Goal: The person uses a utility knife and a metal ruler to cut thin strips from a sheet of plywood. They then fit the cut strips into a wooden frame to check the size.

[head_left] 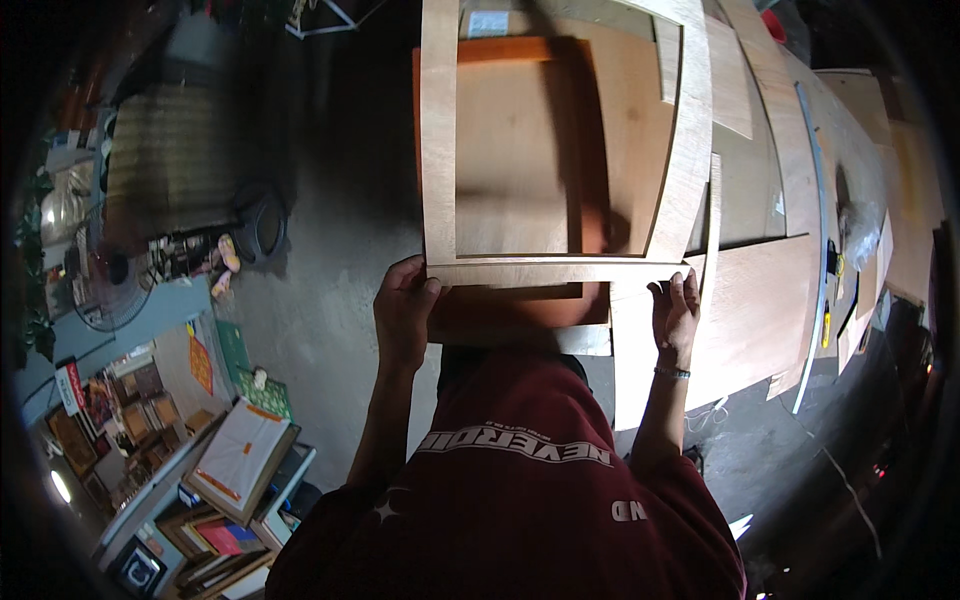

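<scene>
A pale wooden frame [438, 150] stretches away in front of me, its long sides running toward the top of the view. Along its near end runs a narrow wooden strip [560, 271]; whether it is joined to the frame or only lies against it, I cannot tell. My left hand [405, 305] is closed on the near left corner, thumb at the strip's end. At the near right corner my right hand [677, 312] pinches the strip's other end. Beneath the frame lies a reddish-brown wooden frame [510, 312], partly covered.
Plywood sheets [750, 300] lie at the right, beside a long thin blue strip [808, 130] and a yellow-handled tool [827, 328]. To the left are a fan [115, 268], a dark tyre-like ring [262, 222] and shelves crowded with books [215, 540]. A cable [850, 490] crosses the floor.
</scene>
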`<action>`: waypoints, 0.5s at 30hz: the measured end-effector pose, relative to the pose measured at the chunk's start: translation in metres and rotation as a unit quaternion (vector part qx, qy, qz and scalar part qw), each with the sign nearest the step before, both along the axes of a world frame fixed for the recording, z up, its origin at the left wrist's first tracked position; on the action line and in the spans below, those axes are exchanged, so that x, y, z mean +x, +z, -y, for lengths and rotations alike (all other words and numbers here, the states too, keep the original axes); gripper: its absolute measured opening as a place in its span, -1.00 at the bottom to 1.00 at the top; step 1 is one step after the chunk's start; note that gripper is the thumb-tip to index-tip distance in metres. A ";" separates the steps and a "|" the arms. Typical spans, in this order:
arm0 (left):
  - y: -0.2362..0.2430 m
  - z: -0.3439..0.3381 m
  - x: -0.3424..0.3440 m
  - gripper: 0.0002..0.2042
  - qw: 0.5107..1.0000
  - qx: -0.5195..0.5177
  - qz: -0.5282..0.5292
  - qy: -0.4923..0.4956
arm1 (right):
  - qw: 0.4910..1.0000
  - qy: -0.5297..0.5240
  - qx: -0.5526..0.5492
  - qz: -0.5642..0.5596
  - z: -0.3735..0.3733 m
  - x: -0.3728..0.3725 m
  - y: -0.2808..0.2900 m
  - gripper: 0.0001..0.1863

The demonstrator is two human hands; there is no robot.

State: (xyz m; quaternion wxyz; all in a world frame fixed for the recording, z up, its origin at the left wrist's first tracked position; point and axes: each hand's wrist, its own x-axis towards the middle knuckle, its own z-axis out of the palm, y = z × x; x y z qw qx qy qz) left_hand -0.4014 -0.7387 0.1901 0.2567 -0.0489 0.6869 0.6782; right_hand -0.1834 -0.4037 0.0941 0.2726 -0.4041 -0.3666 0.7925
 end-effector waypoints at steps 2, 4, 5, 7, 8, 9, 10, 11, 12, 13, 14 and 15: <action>0.022 -0.016 -0.004 -0.59 0.992 0.040 -0.114 -0.025 | 0.999 -0.015 0.009 -0.046 -0.005 0.005 0.012 -0.73; 0.051 -0.032 -0.011 -0.66 0.980 0.066 -0.188 -0.026 | 0.994 -0.026 0.019 -0.103 -0.010 0.005 0.017 -0.75; 0.061 -0.039 -0.013 -0.67 0.975 0.059 -0.215 -0.027 | 0.991 -0.032 0.019 -0.126 -0.013 0.004 0.021 -0.76; 0.080 -0.045 -0.016 -0.68 0.962 0.040 -0.271 -0.021 | 0.984 -0.036 0.014 -0.176 -0.013 -0.004 0.027 -0.76; 0.090 -0.051 -0.017 -0.70 0.954 0.045 -0.297 -0.014 | 0.984 -0.040 0.005 -0.175 -0.014 -0.007 0.033 -0.78; 0.100 -0.056 -0.017 -0.73 0.948 0.052 -0.313 -0.012 | 0.981 -0.046 0.003 -0.190 -0.014 -0.006 0.039 -0.78; 0.109 -0.062 -0.016 -0.75 0.943 0.059 -0.328 -0.009 | 0.978 -0.050 0.000 -0.204 -0.013 -0.005 0.043 -0.78; 0.117 -0.066 -0.016 -0.77 0.937 0.065 -0.342 -0.004 | 0.974 -0.052 -0.003 -0.219 -0.012 -0.005 0.047 -0.77; 0.121 -0.068 -0.013 -0.80 0.935 0.072 -0.348 -0.002 | 0.973 -0.058 -0.007 -0.225 -0.009 -0.004 0.049 -0.77; 0.124 -0.069 -0.011 -0.82 0.932 0.079 -0.353 0.001 | 0.971 -0.064 -0.011 -0.230 -0.006 -0.004 0.051 -0.77; 0.128 -0.071 -0.011 -0.84 0.930 0.085 -0.358 0.005 | 0.969 -0.069 -0.015 -0.236 -0.003 -0.005 0.053 -0.77; 0.128 -0.069 -0.010 -0.85 0.929 0.079 -0.361 0.006 | 0.972 -0.079 -0.026 -0.218 0.000 -0.006 0.056 -0.79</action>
